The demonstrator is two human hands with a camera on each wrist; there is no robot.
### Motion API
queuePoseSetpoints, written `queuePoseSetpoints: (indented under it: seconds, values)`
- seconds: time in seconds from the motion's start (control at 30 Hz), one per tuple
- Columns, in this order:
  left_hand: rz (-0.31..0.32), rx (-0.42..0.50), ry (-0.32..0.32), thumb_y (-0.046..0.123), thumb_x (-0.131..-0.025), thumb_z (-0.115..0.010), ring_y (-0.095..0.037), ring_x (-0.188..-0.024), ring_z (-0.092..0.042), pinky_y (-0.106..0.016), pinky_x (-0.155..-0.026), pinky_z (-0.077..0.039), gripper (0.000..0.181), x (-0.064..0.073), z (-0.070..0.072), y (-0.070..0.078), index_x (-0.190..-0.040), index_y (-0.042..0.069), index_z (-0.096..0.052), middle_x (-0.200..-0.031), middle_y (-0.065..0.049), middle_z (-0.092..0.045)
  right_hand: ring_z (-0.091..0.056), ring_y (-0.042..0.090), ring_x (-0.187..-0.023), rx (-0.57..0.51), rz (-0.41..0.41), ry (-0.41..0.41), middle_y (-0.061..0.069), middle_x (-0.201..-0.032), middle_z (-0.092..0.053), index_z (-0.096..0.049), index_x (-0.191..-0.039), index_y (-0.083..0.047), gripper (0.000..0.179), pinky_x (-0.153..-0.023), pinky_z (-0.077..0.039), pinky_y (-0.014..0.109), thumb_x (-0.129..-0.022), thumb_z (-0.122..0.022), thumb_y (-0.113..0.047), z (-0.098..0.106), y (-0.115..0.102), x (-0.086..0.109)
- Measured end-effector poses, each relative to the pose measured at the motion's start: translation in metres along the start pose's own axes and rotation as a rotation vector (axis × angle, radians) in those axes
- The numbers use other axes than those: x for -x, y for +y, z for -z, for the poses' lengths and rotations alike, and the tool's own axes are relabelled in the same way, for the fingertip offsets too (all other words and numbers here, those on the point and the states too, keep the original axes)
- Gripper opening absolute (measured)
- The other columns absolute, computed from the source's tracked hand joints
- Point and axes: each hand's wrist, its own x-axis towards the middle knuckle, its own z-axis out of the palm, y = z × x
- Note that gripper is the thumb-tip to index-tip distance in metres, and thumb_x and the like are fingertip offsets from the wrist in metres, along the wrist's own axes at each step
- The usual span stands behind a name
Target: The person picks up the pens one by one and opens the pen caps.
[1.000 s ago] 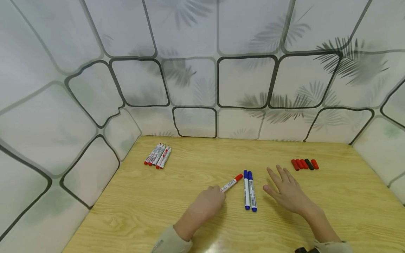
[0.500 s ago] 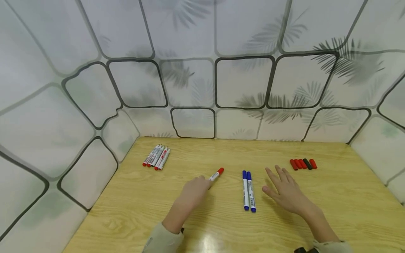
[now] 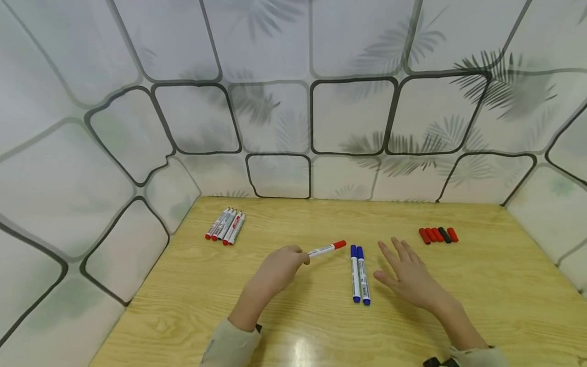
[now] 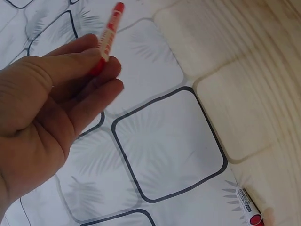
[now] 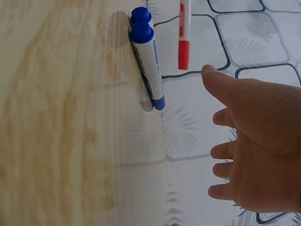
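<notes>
In the head view my left hand (image 3: pixel 281 267) pinches a white marker (image 3: pixel 323 250) with a red cap by its near end. The capped end points right, toward two blue-capped markers (image 3: pixel 355 278) that lie side by side on the table. Thumb and fingers close round the marker's red tail end in the left wrist view, where the marker (image 4: pixel 110 35) is held up off the table. My right hand (image 3: pixel 410 278) hovers with fingers spread just right of the blue markers, holding nothing. In the right wrist view the red cap (image 5: pixel 184 55) hangs near its thumb.
Several uncapped white markers (image 3: pixel 225 227) with red or dark ends lie in a row at the back left of the wooden table (image 3: pixel 284 219). A row of several loose caps (image 3: pixel 437 235), red and one black, lies at the back right. Patterned walls (image 3: pixel 275 117) border the table.
My left hand first drew the red-capped marker leftward, away from the blue pair, then tilted it so its cap swung back right. The right hand shifted slightly left.
</notes>
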Motion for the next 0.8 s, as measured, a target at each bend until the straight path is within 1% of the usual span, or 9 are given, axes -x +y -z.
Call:
queuePoseSetpoints:
  seconds: [0.1,0.17,0.27,0.33,0.43,0.57,0.67,0.73,0.8]
  values:
    - [-0.06,0.017,0.015,-0.001,-0.091,-0.067,-0.018,-0.1,-0.067,-0.028,-0.081,-0.055,0.023,-0.001,-0.002,0.0,-0.108,0.013,-0.075,-0.11,-0.003,-0.07,-0.012,0.06,-0.141,-0.012,0.019,0.005,0.035,-0.157,-0.015,-0.03,-0.155,-0.002,0.075,-0.105,-0.015,0.077,-0.098,-0.059,-0.043,-0.003,0.0,0.001]
    - [-0.103,0.028,0.026,0.0,-0.093,-0.065,-0.018,-0.101,-0.067,-0.028,-0.082,-0.055,0.021,-0.001,-0.002,0.001,-0.107,0.012,-0.075,-0.11,-0.003,-0.07,-0.013,0.06,-0.141,-0.02,0.039,0.012,0.035,-0.156,-0.017,-0.032,-0.154,-0.003,0.073,-0.104,-0.017,0.078,-0.098,-0.06,-0.041,-0.005,-0.001,0.001]
    - [-0.162,0.04,0.036,0.001,-0.095,-0.063,-0.017,-0.098,-0.068,-0.026,-0.08,-0.055,0.018,-0.001,-0.004,0.002,-0.104,0.011,-0.075,-0.106,-0.003,-0.071,-0.017,0.058,-0.14,-0.025,0.061,0.019,0.033,-0.155,-0.021,-0.036,-0.153,-0.006,0.069,-0.102,-0.021,0.078,-0.099,-0.06,-0.04,-0.007,-0.003,0.001]
    - [-0.188,0.052,0.033,0.002,-0.097,-0.062,-0.017,-0.096,-0.068,-0.025,-0.078,-0.055,0.017,-0.001,-0.004,0.003,-0.104,0.01,-0.075,-0.105,-0.002,-0.071,-0.019,0.057,-0.14,-0.03,0.071,0.019,0.032,-0.154,-0.025,-0.041,-0.151,-0.007,0.064,-0.101,-0.023,0.078,-0.098,-0.061,-0.039,-0.007,-0.006,0.001]
    - [-0.207,0.089,0.029,0.004,-0.098,-0.061,-0.017,-0.096,-0.068,-0.025,-0.079,-0.055,0.016,-0.001,-0.005,0.004,-0.104,0.01,-0.074,-0.104,-0.002,-0.072,-0.022,0.053,-0.14,-0.053,0.085,0.013,0.029,-0.153,-0.03,-0.054,-0.142,-0.007,0.053,-0.102,-0.025,0.076,-0.097,-0.065,-0.033,-0.007,-0.011,0.001]
    - [-0.215,0.158,0.038,0.006,-0.099,-0.059,-0.015,-0.094,-0.066,-0.026,-0.08,-0.054,0.014,-0.001,-0.006,0.005,-0.105,0.01,-0.071,-0.104,-0.001,-0.071,-0.029,0.051,-0.138,-0.081,0.124,0.036,0.029,-0.149,-0.037,-0.069,-0.119,-0.009,0.028,-0.104,-0.03,0.071,-0.093,-0.071,-0.019,-0.006,-0.017,0.0]
    - [-0.218,0.193,0.054,0.006,-0.1,-0.057,-0.013,-0.086,-0.063,-0.025,-0.074,-0.053,0.01,-0.003,-0.006,0.007,-0.103,0.011,-0.066,-0.101,-0.002,-0.071,-0.036,0.051,-0.134,-0.079,0.163,0.074,0.029,-0.144,-0.043,-0.071,-0.103,-0.014,0.013,-0.102,-0.035,0.069,-0.09,-0.073,-0.013,-0.005,-0.019,-0.001]
    - [-0.21,0.19,0.059,0.006,-0.1,-0.057,-0.012,-0.082,-0.06,-0.024,-0.07,-0.051,0.008,-0.004,-0.005,0.008,-0.103,0.012,-0.062,-0.1,-0.003,-0.07,-0.04,0.05,-0.131,-0.078,0.185,0.092,0.028,-0.141,-0.045,-0.069,-0.096,-0.018,0.012,-0.101,-0.037,0.068,-0.089,-0.074,-0.011,-0.004,-0.02,-0.002]
    - [-0.201,0.172,0.061,0.005,-0.099,-0.059,-0.013,-0.083,-0.061,-0.025,-0.069,-0.051,0.011,-0.004,-0.003,0.009,-0.106,0.013,-0.062,-0.102,-0.004,-0.07,-0.041,0.05,-0.13,-0.085,0.198,0.099,0.027,-0.14,-0.046,-0.068,-0.094,-0.019,0.012,-0.101,-0.038,0.067,-0.089,-0.074,-0.01,-0.003,-0.021,-0.003]
